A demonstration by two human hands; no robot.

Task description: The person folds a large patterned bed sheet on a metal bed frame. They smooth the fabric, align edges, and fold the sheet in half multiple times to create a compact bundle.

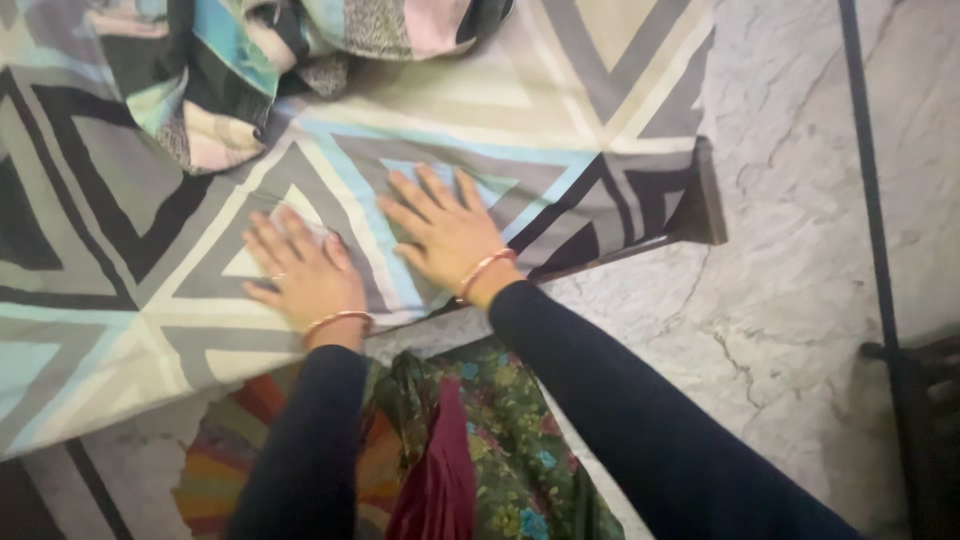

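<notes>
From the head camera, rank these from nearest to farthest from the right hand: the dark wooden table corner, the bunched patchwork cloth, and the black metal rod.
Measured from the right hand:
1. Dark wooden table corner, to its right.
2. Bunched patchwork cloth, up and left.
3. Black metal rod, far right on the marble floor.

both hands [300, 275] [445, 235] flat on sheet [560, 150]; crumpled cloth [230, 60] behind; floor [800, 250] right.

Patterned sheet under my palms

The sheet [200, 210] lies spread flat over the bed, printed with grey, black, cream and pale-blue triangles (a bunched fold sits at its far side), its near edge draping over the bed's corner.
</notes>
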